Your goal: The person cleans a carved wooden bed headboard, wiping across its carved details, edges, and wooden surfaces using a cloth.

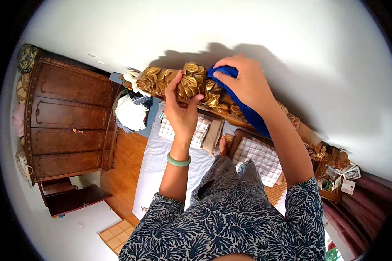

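Observation:
A carved gold flower ornament (190,85) stands out along the top of the bed's headboard (224,116). My left hand (181,116), with a green bangle at its wrist, grips this ornament between thumb and fingers. Bunched in my right hand (249,82) is a blue cloth (253,116), its upper end pressed against the carving just right of the flower. The rest of the cloth hangs down along the headboard under my forearm. My right fingertips are partly hidden by the cloth and the hand itself.
Below me is a bed (150,167) with checked pillows (257,158) and a brown pillow (212,135). A wooden wardrobe (69,119) stands at left, near piled clothes (130,112). A cluttered bedside table (331,185) and dark curtain (357,213) are at right. Behind the headboard rises a white wall (292,39).

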`<state>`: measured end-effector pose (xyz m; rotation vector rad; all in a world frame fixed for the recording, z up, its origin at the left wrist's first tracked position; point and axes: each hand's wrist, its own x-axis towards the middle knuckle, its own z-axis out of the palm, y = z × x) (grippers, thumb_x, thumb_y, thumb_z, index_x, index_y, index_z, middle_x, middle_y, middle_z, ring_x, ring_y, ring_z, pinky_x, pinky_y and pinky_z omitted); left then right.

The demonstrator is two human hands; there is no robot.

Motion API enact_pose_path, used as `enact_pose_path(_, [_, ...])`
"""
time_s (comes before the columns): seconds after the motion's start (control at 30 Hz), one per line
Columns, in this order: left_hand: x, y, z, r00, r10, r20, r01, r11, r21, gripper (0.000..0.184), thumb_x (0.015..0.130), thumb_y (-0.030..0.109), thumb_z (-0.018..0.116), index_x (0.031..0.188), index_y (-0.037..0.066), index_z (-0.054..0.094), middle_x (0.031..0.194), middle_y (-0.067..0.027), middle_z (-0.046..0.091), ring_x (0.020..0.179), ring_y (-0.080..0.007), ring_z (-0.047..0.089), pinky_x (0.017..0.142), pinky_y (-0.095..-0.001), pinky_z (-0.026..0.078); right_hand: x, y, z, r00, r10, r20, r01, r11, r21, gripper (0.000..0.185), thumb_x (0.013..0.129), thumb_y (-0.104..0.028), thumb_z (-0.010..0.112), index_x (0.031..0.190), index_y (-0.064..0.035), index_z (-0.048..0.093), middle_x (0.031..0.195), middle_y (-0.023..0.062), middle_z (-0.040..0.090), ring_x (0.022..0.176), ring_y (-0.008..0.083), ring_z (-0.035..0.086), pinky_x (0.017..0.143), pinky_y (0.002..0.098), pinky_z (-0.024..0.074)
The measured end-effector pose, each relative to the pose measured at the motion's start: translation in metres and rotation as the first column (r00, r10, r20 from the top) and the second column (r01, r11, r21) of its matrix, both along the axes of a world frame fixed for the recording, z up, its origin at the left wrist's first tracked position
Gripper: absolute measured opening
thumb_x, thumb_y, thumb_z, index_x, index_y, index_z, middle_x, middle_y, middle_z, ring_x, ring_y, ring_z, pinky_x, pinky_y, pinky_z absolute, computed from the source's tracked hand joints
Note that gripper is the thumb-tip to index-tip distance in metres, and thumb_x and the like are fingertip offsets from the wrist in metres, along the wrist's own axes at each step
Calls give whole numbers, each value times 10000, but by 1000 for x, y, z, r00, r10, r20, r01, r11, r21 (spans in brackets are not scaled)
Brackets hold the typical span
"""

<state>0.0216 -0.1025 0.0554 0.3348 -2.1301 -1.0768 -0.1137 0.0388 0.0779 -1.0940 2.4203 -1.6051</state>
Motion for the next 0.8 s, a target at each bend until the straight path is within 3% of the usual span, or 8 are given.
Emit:
enact_pose_path(0.1, [-1, 3, 0, 1000, -9, -18, 9, 1000, -3, 701, 782, -47, 815, 1398, 1, 482, 1399, -128, 569, 1231, -223, 589, 1052, -359, 523, 5, 7, -4, 999, 47, -19, -47, 999, -16, 176, 836, -206, 737, 978, -103, 750, 946, 134, 703, 864, 351, 670, 786, 459, 528])
enact_pose_path(0.2, [-2, 6, 0, 998, 40, 52, -36, 996, -83, 694, 781, -39, 822, 1391, -1, 492, 1373, -128, 592, 1198, -214, 614, 1016, -339, 543, -5, 23, -5, 994, 111, -24, -109, 991, 83, 190, 829, -206, 738, 987, -102, 754, 962, 123, 705, 884, 346, 675, 799, 453, 532])
enact_pose_path(0.3, [-6, 3, -10, 1000, -5, -19, 3, 997, -79, 694, 785, -46, 819, 1395, -3, 490, 1378, -134, 594, 1202, -209, 617, 1011, -334, 543, -10, 41, 1, 981, 181, -66, -167, 969, 182, 199, 825, -186, 734, 1009, -110, 751, 995, 116, 705, 893, 343, 678, 799, 445, 534])
enact_pose_path(0.37, [-9, 4, -12, 999, -42, -31, 41, 999, -32, 697, 788, -70, 804, 1403, -6, 483, 1425, -137, 562, 1250, -215, 588, 1058, -345, 513, -5, 50, 3, 989, 15, -150, 35, 946, 322, 190, 840, -170, 726, 1024, -128, 748, 1027, 112, 701, 907, 332, 679, 792, 426, 539])
enact_pose_path(0.4, [-10, 4, -12, 999, -40, -36, 39, 999, -25, 697, 788, -70, 804, 1403, -6, 483, 1425, -137, 562, 1250, -215, 588, 1058, -345, 513, -2, 50, 8, 988, 18, -155, 34, 944, 329, 190, 840, -170, 726, 1024, -128, 748, 1027, 112, 701, 907, 332, 679, 792, 426, 539])
enact_pose_path(0.47, [-11, 4, -12, 998, -66, -21, 66, 998, -12, 712, 782, -91, 794, 1414, 13, 482, 1457, -126, 539, 1297, -223, 554, 1089, -354, 490, 2, 44, 20, 988, 81, -134, -70, 994, 84, 158, 869, -136, 699, 1020, -144, 744, 1064, 91, 696, 921, 319, 681, 798, 407, 546])
enact_pose_path(0.7, [-9, 2, -7, 990, -139, 28, 138, 989, 52, 750, 764, -137, 763, 1432, 51, 480, 1480, -118, 525, 1348, -251, 523, 1125, -373, 460, -10, 43, -16, 928, 150, -340, -113, 986, 126, 196, 862, -61, 672, 1004, -175, 744, 1122, 33, 689, 907, 308, 695, 797, 392, 556])
enact_pose_path(0.8, [-13, -2, -5, 983, -177, 38, 176, 984, 23, 757, 759, -171, 733, 1438, 50, 479, 1489, -126, 520, 1362, -265, 515, 1142, -371, 440, -12, 44, -10, 932, 38, -360, 55, 969, 243, 220, 860, -50, 658, 1011, -185, 744, 1137, 34, 688, 917, 305, 692, 801, 390, 556])
